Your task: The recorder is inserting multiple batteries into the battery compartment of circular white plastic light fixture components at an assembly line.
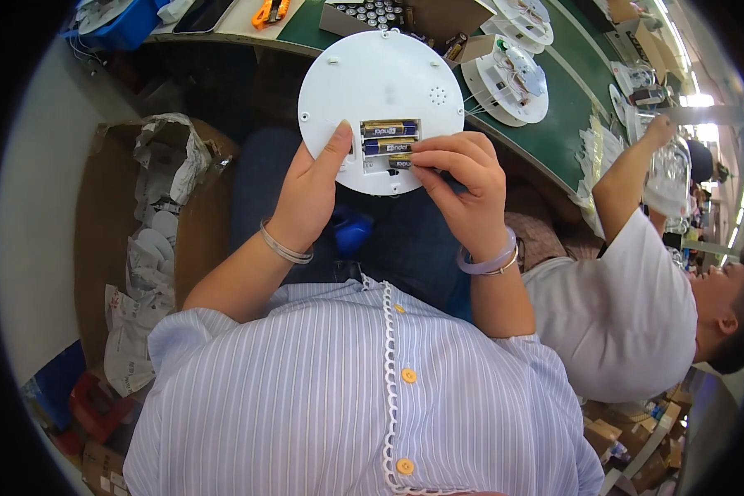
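Note:
A round white plastic housing (372, 78) is held up with its back toward me, and its battery compartment lies uncovered. My left hand (310, 178) grips the lower left rim, the thumb pressed on the white face beside the compartment. Two batteries (388, 129), dark blue and gold, lie seated one above the other in the slots. At the lowest slot my right hand (467, 178) has its fingers closed on a third battery (399, 161), which is partly hidden by the fingertips and sits partly in the slot.
Beyond the housing, a green-topped bench (546, 132) carries a box of upright batteries (372, 15), an orange cutter (270, 12) and several round white units (508, 87) with wires. A cardboard box (202, 223) of scraps stands at left. A co-worker (620, 298) sits close on the right.

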`<state>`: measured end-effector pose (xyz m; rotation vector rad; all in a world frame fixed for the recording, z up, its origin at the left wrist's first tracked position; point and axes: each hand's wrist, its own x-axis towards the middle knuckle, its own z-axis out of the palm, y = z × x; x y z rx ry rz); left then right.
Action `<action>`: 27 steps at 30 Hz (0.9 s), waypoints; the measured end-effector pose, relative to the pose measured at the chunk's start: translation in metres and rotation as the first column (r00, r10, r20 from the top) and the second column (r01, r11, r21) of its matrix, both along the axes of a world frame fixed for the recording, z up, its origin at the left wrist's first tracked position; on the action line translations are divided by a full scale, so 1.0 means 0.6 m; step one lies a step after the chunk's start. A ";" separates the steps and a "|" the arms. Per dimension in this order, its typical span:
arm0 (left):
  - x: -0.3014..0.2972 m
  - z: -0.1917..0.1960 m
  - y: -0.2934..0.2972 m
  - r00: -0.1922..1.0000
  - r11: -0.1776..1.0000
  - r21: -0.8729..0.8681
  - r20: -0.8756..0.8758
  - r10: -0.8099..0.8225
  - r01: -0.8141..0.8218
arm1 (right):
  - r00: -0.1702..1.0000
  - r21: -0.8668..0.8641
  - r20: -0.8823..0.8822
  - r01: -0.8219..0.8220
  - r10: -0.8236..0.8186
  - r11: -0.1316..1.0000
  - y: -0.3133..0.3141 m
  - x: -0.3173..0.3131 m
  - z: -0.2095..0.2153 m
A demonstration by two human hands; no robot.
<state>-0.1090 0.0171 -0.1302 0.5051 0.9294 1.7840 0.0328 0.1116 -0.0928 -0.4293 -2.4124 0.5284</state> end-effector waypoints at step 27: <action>0.004 -0.005 -0.008 0.995 0.999 -0.002 -0.091 0.040 -0.040 | 0.941 -0.934 -0.213 -0.117 -0.262 0.338 -0.026 -0.016 -0.046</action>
